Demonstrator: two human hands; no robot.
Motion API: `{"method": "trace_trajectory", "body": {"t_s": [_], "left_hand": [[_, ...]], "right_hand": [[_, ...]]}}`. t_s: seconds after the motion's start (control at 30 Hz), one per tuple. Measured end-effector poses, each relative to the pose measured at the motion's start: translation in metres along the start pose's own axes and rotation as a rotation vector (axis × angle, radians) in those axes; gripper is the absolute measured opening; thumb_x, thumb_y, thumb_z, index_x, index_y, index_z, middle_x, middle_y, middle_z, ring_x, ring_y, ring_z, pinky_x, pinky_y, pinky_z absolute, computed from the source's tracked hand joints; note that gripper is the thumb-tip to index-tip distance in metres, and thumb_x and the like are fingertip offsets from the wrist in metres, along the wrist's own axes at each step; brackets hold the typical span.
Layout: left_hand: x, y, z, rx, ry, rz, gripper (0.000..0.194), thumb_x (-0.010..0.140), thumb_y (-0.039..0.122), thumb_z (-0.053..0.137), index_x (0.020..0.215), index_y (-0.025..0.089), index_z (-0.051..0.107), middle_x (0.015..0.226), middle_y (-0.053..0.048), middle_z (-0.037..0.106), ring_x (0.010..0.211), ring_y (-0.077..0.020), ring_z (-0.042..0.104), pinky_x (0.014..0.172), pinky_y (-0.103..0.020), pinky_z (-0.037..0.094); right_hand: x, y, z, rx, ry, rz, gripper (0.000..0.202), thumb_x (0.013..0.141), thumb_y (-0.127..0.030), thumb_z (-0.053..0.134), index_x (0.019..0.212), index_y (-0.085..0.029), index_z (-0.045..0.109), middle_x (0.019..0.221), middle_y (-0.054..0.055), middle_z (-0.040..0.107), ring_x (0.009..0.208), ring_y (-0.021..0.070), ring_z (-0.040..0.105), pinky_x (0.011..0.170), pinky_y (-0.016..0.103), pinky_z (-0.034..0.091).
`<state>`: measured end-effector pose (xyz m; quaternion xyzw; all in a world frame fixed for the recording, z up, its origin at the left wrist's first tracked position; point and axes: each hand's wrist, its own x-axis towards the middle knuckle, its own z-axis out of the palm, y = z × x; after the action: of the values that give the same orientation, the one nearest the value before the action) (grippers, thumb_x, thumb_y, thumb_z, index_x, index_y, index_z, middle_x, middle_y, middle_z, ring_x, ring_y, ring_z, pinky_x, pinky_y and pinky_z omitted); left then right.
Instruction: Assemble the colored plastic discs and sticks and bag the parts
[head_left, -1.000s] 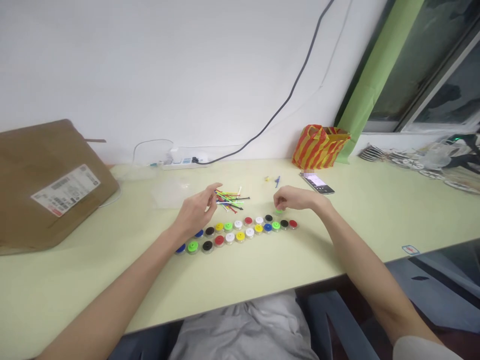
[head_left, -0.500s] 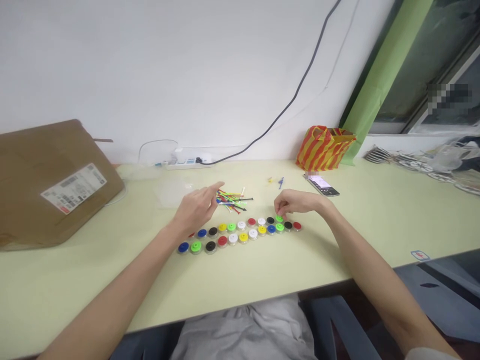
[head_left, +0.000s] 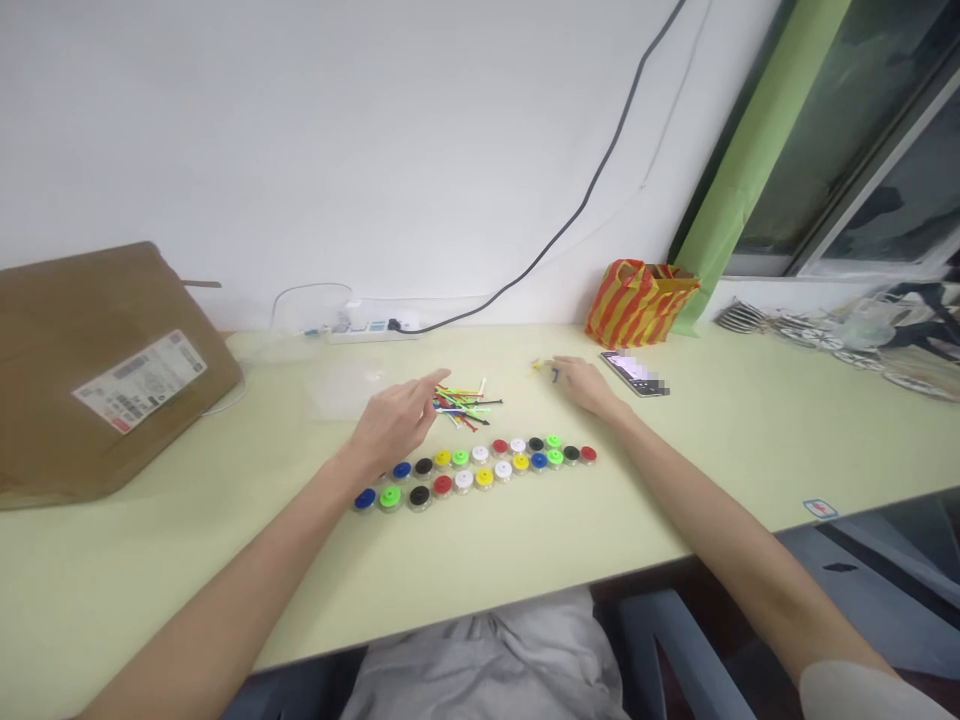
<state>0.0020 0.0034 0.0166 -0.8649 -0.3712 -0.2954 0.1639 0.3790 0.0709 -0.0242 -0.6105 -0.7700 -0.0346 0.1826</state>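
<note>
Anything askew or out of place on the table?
Nothing looks spilled. The sticks lie in a loose, crisscrossed heap beside the left hand, unlike the neatly rowed capped discs. The carton sits askew.

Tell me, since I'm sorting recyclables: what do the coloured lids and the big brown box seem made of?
The coloured lids are probably smooth plastic, going by their bright, even colours. The big brown box looks like matte cardboard: plain brown, stiff panels with a dull surface.
</note>
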Motion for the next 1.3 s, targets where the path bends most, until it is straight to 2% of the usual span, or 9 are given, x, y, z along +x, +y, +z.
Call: {"method": "trace_trajectory", "body": {"t_s": [0.17,0.33,0.57,0.73,0.8,0.9,1.03,1.13,1.3], "left_hand": [[0.0,-0.003,-0.002,0.004,0.004,-0.02,0.042,0.097,0.016,0.039,0.138,0.017,0.048,0.093,-0.005,0.071,0.079,-0.0178,0.067,0.073,-0.029,0.049],[0.0,0.002,-0.001,-0.046,0.013,-0.011,0.041,0.097,0.016,0.04,0.138,0.017,0.049,0.097,-0.005,0.072,0.078,-0.017,0.068,0.071,-0.028,0.049],[0.001,0.007,-0.002,-0.1,0.025,-0.008,0.042,0.097,0.016,0.041,0.138,0.017,0.048,0.096,-0.005,0.072,0.077,-0.016,0.068,0.069,-0.027,0.049],[0.0,0.007,0.0,-0.133,0.016,-0.055,0.038,0.098,0.018,0.041,0.134,0.017,0.052,0.103,-0.006,0.073,0.082,-0.0169,0.069,0.072,-0.027,0.05],[0.0,0.01,0.002,-0.16,0.015,-0.039,0.032,0.099,0.019,0.039,0.125,0.018,0.059,0.106,-0.006,0.073,0.088,-0.0175,0.07,0.076,-0.028,0.05],[0.001,0.017,0.005,-0.187,-0.01,-0.035,0.028,0.102,0.026,0.04,0.117,0.019,0.063,0.102,-0.005,0.073,0.089,-0.0183,0.07,0.077,-0.03,0.051],[0.002,0.021,0.004,-0.223,0.012,-0.141,0.039,0.102,0.043,0.047,0.131,0.019,0.057,0.093,-0.004,0.071,0.083,-0.0194,0.068,0.072,-0.031,0.051],[0.002,0.019,0.003,-0.266,0.035,-0.193,0.038,0.102,0.046,0.045,0.125,0.019,0.059,0.101,-0.006,0.071,0.089,-0.02,0.068,0.076,-0.032,0.052],[0.002,0.018,0.002,-0.312,0.013,-0.171,0.041,0.103,0.045,0.042,0.131,0.019,0.057,0.104,-0.007,0.072,0.09,-0.0199,0.069,0.081,-0.033,0.053]], "right_hand": [[0.002,0.01,-0.002,-0.035,-0.023,0.063,0.041,0.087,-0.003,0.046,0.116,-0.016,0.072,0.123,0.013,0.068,0.112,0.024,0.06,0.092,0.03,0.042],[0.004,0.008,-0.01,-0.08,-0.062,0.07,0.023,0.083,-0.005,0.053,0.093,-0.016,0.07,0.102,0.011,0.069,0.092,0.0215,0.059,0.076,0.027,0.037],[-0.007,-0.012,-0.02,-0.072,-0.055,0.037,0.03,0.079,0.0,0.05,0.099,-0.019,0.062,0.097,0.008,0.067,0.08,0.0198,0.056,0.063,0.027,0.03],[-0.013,-0.051,-0.031,0.22,0.179,-0.063,0.033,0.09,-0.007,0.049,0.116,-0.024,0.061,0.111,0.007,0.069,0.093,0.0206,0.062,0.077,0.03,0.041],[-0.014,-0.077,-0.033,0.392,0.227,-0.12,0.027,0.09,-0.01,0.053,0.111,-0.024,0.064,0.108,0.006,0.071,0.094,0.0202,0.064,0.082,0.031,0.045],[-0.015,-0.122,-0.034,0.707,0.189,-0.178,0.013,0.089,-0.018,0.062,0.099,-0.022,0.068,0.095,0.004,0.074,0.089,0.0197,0.068,0.082,0.033,0.049],[-0.018,-0.175,-0.034,1.161,-0.028,-0.122,0.013,0.09,-0.023,0.061,0.102,-0.019,0.064,0.081,0.004,0.074,0.076,0.0188,0.072,0.068,0.029,0.053],[-0.024,-0.194,-0.031,1.189,-0.032,-0.115,0.013,0.093,-0.028,0.061,0.101,-0.019,0.062,0.08,0.003,0.074,0.071,0.0165,0.07,0.063,0.026,0.05],[-0.037,-0.195,-0.027,1.024,0.099,-0.188,0.021,0.1,-0.035,0.052,0.092,-0.02,0.062,0.082,0.002,0.072,0.073,0.0143,0.065,0.068,0.025,0.047]]}}
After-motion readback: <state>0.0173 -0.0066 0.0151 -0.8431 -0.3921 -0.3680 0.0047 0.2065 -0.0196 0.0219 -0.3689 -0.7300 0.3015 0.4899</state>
